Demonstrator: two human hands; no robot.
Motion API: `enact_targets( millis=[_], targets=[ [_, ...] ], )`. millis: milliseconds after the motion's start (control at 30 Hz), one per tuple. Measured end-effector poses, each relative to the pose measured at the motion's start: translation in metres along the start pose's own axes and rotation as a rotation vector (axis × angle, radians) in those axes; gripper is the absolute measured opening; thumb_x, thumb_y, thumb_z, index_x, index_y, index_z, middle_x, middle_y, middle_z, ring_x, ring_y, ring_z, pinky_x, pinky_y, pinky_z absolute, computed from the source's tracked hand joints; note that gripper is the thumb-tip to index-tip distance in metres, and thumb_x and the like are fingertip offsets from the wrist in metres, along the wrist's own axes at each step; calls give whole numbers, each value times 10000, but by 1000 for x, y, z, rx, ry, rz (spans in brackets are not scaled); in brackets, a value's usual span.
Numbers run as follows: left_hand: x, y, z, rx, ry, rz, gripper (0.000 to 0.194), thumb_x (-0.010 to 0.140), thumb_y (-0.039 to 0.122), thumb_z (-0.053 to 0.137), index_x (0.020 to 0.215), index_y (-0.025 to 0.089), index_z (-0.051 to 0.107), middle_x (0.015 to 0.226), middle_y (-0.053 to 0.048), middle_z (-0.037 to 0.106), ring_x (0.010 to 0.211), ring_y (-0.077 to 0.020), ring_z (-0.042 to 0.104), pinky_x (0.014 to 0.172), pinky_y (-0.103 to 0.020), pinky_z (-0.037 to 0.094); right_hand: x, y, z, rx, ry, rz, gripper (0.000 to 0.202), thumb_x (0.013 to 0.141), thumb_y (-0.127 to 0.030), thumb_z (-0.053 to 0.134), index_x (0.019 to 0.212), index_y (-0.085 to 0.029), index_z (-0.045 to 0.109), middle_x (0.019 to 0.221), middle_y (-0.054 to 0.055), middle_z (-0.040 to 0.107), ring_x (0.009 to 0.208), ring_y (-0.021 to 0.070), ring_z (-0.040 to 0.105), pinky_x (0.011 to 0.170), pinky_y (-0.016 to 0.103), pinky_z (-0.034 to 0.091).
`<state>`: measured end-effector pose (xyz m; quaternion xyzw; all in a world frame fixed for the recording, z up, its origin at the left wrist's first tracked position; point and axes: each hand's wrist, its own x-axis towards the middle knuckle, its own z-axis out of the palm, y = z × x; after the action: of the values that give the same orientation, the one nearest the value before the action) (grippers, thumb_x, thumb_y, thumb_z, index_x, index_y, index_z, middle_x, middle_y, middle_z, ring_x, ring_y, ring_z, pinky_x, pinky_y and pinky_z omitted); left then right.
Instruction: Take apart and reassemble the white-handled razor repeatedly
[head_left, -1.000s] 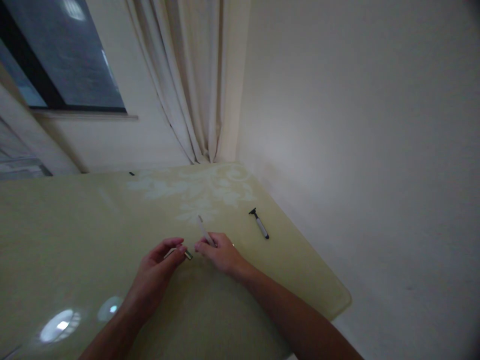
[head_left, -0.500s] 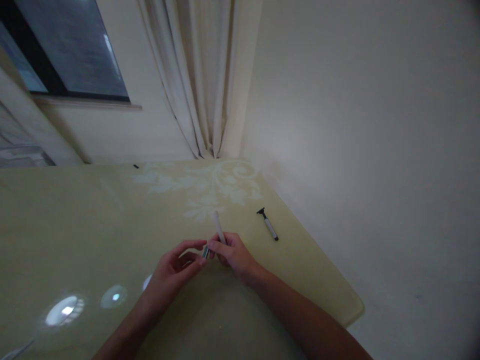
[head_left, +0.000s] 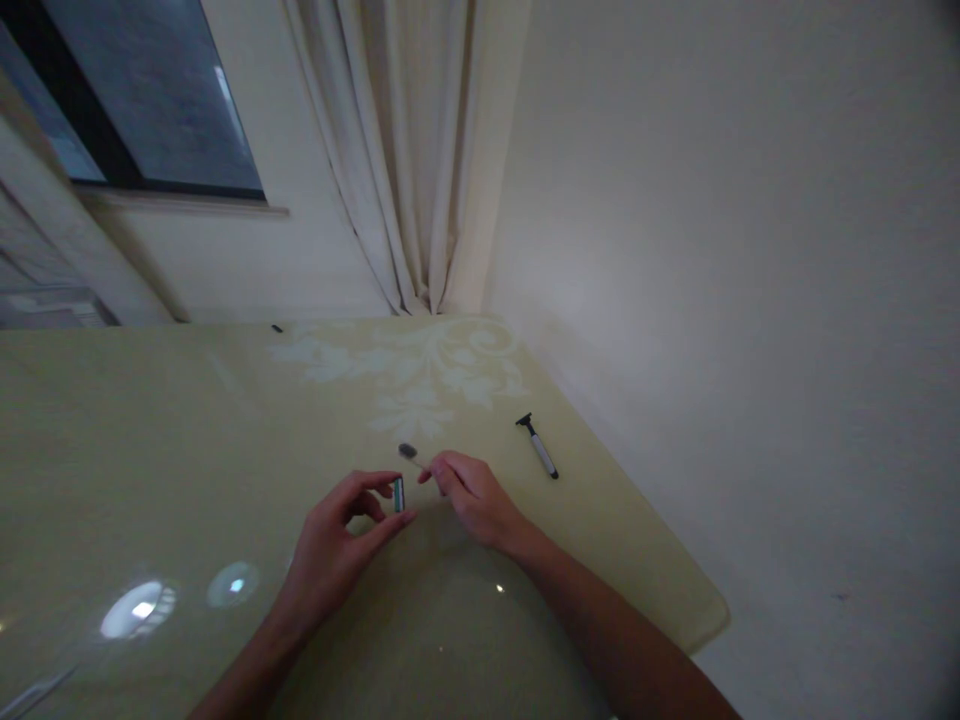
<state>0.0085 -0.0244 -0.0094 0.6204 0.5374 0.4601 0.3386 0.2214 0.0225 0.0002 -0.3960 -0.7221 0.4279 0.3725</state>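
Note:
Between thumb and fingertips, my left hand (head_left: 349, 525) pinches a razor blade cartridge (head_left: 399, 494), a small block with a green strip, held upright on its narrow end. My right hand (head_left: 474, 498) is closed around a toothbrush (head_left: 407, 451). Its dark bristled head points left, just above and beyond the cartridge, apart from it. Most of the brush handle is hidden in my fingers. To the right on the table lies a razor (head_left: 539, 449) with a grey and black handle and a black T-shaped head.
The pale yellow glossy table (head_left: 187, 450) meets the wall along its right side. A small dark piece (head_left: 277, 328) lies by the far edge. Curtains (head_left: 405, 150) hang behind, and a whitish thin object (head_left: 37, 692) shows at the lower left corner.
The toothbrush has turned in my right hand: a pale handle end pointed up before, now the bristled head shows. My left hand has drawn slightly left with the cartridge, which is now more visible.

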Motion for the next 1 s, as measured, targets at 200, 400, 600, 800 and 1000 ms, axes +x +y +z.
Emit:
enact_targets(
  millis=[200, 400, 600, 800, 1000],
  targets=[
    [6, 3, -3, -76, 97, -105, 483, 697, 515, 885, 1035, 204, 738, 775, -9, 702, 650, -165, 637, 630, -277, 532, -1, 9, -10, -428, 11, -319, 301, 1099, -361, 507, 1202, -204, 743, 990, 75, 721, 897, 174, 627, 827, 276, 474],
    [6, 8, -3, -214, 133, -148, 470, 661, 491, 916, 992, 198, 757, 695, 10, 659, 630, -155, 607, 606, -258, 494, -1, 15, -13, -624, 178, -515, 400, 1080, -190, 493, 1428, -269, 675, 977, 94, 702, 907, 211, 591, 821, 324, 507],
    [5, 7, -2, -260, 144, -178, 497, 637, 467, 937, 1012, 195, 758, 740, 0, 682, 648, -146, 609, 620, -252, 499, -3, 15, -9, -541, 142, -596, 442, 1065, -163, 514, 1468, -298, 636, 993, 80, 678, 905, 197, 579, 811, 312, 516],
    [5, 7, -1, -257, 134, -181, 472, 659, 471, 924, 998, 188, 755, 698, 9, 655, 635, -144, 601, 601, -246, 487, -3, 16, -9, -439, 171, -556, 397, 1063, -183, 548, 1424, -283, 677, 996, 80, 671, 929, 190, 586, 833, 307, 522],
    [5, 9, -2, -292, 171, -182, 450, 634, 448, 938, 953, 188, 755, 713, 8, 658, 647, -144, 604, 622, -252, 506, -3, 16, -10, -424, 198, -490, 384, 1067, -201, 550, 1406, -318, 688, 980, 70, 668, 928, 189, 591, 831, 316, 526]
  ],
)
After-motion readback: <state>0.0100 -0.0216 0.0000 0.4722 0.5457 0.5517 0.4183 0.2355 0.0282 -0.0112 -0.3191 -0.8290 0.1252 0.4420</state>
